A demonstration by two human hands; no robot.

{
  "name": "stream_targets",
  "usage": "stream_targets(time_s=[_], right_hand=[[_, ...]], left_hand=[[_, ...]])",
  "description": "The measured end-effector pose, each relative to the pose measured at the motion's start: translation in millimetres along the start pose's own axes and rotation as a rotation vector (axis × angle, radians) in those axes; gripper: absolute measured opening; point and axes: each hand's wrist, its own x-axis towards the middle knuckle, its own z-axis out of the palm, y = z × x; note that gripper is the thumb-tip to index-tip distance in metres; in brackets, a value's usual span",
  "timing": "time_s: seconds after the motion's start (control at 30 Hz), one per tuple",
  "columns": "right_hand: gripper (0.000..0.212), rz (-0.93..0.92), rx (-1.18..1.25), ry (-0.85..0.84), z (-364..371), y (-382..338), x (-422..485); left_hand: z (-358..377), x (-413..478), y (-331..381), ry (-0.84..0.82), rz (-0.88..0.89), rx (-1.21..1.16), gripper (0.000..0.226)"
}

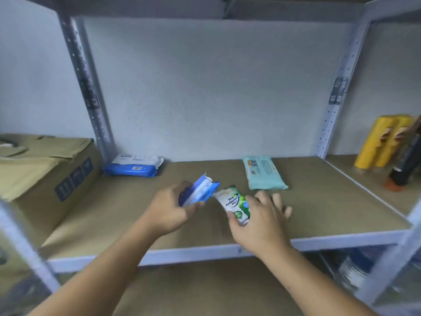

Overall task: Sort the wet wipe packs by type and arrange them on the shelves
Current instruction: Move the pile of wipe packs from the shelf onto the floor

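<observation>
My left hand grips a small blue and white wipe pack just above the brown shelf board. Beside it, my right hand holds a green and white pine antibacterial wipe pack, thumb on its front and fingers spread behind it. The two packs nearly touch at their upper ends. A larger blue pack lies flat at the back left of the shelf. A teal pack lies flat at the back right, just beyond my right hand.
A cardboard box stands on the left next to the shelf post. Yellow rolls and a dark bottle stand on the neighbouring shelf to the right. The metal front rail runs under my wrists, with a lower shelf beneath.
</observation>
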Motion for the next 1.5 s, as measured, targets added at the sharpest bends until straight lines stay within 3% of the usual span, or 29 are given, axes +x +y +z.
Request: stream_targets(time_s=[0.27, 0.37, 0.47, 0.63, 0.83, 0.93, 1.3, 1.5], right_hand=[[0.04, 0.096, 0.261, -0.039, -64, 22, -178], [0.048, 0.293, 0.371, -0.289, -46, 29, -242], [0.054, 0.358, 0.272, -0.617, -23, 33, -294], [0.054, 0.394, 0.155, -0.903, 8, 47, -347], [0.061, 0.201, 0.014, -0.979, 48, 52, -379], [0.057, 0.08, -0.091, -0.987, 64, 57, -393], [0.059, 0.176, 0.026, -1.018, 101, 48, -406], [0.064, 0.175, -0.001, -1.053, 94, 49, -398]], left_hand=[[42, -192, 21, 0.019, -0.199, -0.199, 0.028], [90, -248, -7, -0.002, -0.367, -0.21, 0.033], [137, -292, -40, -0.135, -0.56, -0.172, 0.04], [185, -337, -83, -0.313, -0.705, -0.02, 0.086], [215, -372, -129, -0.277, -0.945, -0.013, 0.072], [227, -392, -146, -0.346, -1.027, -0.006, 0.08], [257, -392, -163, -0.494, -0.959, 0.15, 0.06], [245, -388, -170, -0.562, -0.914, 0.039, 0.088]])
